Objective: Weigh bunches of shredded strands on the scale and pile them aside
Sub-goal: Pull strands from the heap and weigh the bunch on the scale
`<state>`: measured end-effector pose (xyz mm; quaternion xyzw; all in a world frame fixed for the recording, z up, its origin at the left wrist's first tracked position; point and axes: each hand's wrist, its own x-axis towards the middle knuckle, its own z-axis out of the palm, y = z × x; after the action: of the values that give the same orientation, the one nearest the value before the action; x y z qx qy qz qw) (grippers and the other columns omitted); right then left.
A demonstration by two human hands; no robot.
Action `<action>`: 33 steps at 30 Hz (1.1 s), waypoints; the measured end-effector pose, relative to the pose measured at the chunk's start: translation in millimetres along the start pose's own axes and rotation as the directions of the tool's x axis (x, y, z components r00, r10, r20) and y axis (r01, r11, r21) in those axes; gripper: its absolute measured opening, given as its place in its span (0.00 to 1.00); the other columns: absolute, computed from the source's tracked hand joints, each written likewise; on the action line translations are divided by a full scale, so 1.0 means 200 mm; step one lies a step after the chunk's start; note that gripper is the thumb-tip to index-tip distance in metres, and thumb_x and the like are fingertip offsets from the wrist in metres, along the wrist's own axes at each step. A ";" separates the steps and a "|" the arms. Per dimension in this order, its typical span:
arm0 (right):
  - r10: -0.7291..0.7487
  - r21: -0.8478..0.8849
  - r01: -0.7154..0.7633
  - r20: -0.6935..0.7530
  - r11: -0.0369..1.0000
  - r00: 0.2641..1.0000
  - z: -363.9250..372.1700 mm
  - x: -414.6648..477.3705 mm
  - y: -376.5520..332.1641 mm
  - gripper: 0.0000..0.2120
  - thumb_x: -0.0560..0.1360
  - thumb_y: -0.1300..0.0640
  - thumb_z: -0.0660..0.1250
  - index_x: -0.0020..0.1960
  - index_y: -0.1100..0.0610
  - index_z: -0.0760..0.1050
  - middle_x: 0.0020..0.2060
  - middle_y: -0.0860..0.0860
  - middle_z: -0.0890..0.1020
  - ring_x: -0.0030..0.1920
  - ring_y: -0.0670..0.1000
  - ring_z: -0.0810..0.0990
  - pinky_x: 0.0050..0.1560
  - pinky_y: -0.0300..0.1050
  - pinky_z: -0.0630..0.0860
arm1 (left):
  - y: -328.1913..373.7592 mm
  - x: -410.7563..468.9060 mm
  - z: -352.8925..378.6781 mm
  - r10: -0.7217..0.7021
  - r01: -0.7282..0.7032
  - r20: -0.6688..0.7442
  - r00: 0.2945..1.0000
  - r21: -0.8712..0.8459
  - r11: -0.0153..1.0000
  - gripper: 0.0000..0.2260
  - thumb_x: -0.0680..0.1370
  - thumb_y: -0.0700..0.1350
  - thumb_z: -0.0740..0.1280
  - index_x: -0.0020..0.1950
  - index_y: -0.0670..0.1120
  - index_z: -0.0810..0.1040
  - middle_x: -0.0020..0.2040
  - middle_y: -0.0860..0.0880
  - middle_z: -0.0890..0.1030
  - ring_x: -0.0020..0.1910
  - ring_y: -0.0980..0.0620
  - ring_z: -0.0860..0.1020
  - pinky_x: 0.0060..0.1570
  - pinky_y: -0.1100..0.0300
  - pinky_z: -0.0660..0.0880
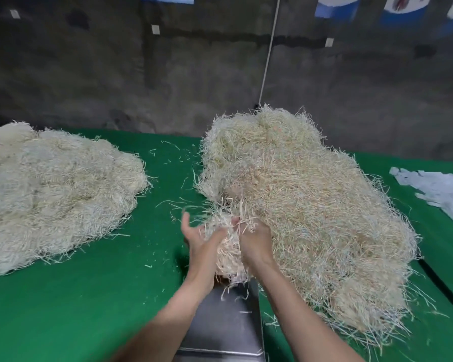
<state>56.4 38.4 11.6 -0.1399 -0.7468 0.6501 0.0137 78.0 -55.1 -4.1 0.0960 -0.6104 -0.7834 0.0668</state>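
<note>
A big heap of pale shredded strands [306,205] lies on the right half of the green table [110,296]. A second, flatter pile of strands [55,192] sits at the left. Between my hands is a bunch of strands [226,249], pulled from the near-left edge of the big heap. My left hand [199,239] cups its left side with fingers spread. My right hand [256,241] grips its right side, partly buried in strands. The bunch hangs just above the far end of the grey metal scale platform [225,317], which sits at the table's near edge.
Loose strands are scattered over the green cloth between the two piles. White torn sheets [439,189] lie at the far right. A dark cable [442,283] runs along the right side. A white cord [270,48] hangs against the dark wall behind.
</note>
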 end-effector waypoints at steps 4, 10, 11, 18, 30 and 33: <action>-0.143 -0.155 0.140 -0.006 0.978 0.990 0.01 -0.06 0.14 0.24 0.78 0.56 0.62 0.73 0.54 0.61 0.70 0.51 0.66 0.62 0.49 0.73 0.59 0.40 0.67 | -0.01 -0.01 -0.09 0.310 -0.345 0.154 0.938 0.362 0.866 0.30 0.73 0.62 0.66 0.70 0.72 0.54 0.73 0.68 0.45 0.74 0.61 0.47 0.68 0.52 0.50; -0.070 0.231 0.079 -0.044 0.970 0.997 0.08 -0.09 0.10 0.13 0.75 0.51 0.67 0.50 0.34 0.68 0.52 0.48 0.77 0.43 0.45 0.78 0.44 0.50 0.80 | -0.08 -0.06 -0.09 -0.066 0.007 0.347 0.935 0.167 0.986 0.31 0.64 0.64 0.68 0.66 0.61 0.68 0.69 0.57 0.69 0.64 0.62 0.67 0.54 0.69 0.65; -0.009 0.271 0.023 -0.051 0.962 0.999 0.08 -0.08 0.11 0.14 0.75 0.50 0.67 0.56 0.36 0.67 0.58 0.50 0.76 0.49 0.47 0.78 0.51 0.52 0.78 | -0.11 -0.07 -0.09 -0.082 0.042 0.296 0.952 0.139 0.989 0.31 0.65 0.63 0.69 0.66 0.60 0.68 0.70 0.56 0.68 0.66 0.60 0.67 0.58 0.65 0.65; 0.026 0.016 -0.030 0.241 0.999 0.970 -0.12 -0.09 0.21 0.38 0.67 0.39 0.69 0.73 0.41 0.57 0.70 0.45 0.64 0.63 0.51 0.71 0.61 0.54 0.68 | -0.11 0.03 -0.15 -0.152 0.068 0.154 0.976 0.448 0.892 0.30 0.76 0.56 0.65 0.72 0.38 0.65 0.72 0.44 0.68 0.69 0.49 0.68 0.63 0.63 0.62; 0.163 -0.124 -0.134 0.264 0.983 0.951 -0.18 -0.18 0.36 0.38 0.65 0.38 0.72 0.65 0.59 0.66 0.66 0.58 0.72 0.57 0.45 0.78 0.61 0.45 0.73 | -0.21 -0.03 -0.31 -0.290 0.161 0.301 0.908 0.390 0.907 0.23 0.73 0.45 0.71 0.66 0.57 0.72 0.66 0.57 0.70 0.65 0.57 0.66 0.64 0.56 0.61; 0.231 -0.301 -0.144 0.275 0.943 0.933 -0.18 -0.20 0.40 0.44 0.66 0.41 0.73 0.71 0.63 0.60 0.64 0.58 0.73 0.60 0.54 0.76 0.63 0.52 0.72 | -0.27 -0.06 -0.34 -0.191 0.045 0.227 0.955 0.527 0.849 0.23 0.73 0.36 0.70 0.65 0.54 0.74 0.68 0.55 0.70 0.63 0.63 0.64 0.62 0.62 0.58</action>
<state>116.7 74.0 -54.8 -0.1091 -0.8059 0.5518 -0.1845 106.4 -103.6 -70.8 0.0401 -0.7940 -0.5992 -0.0942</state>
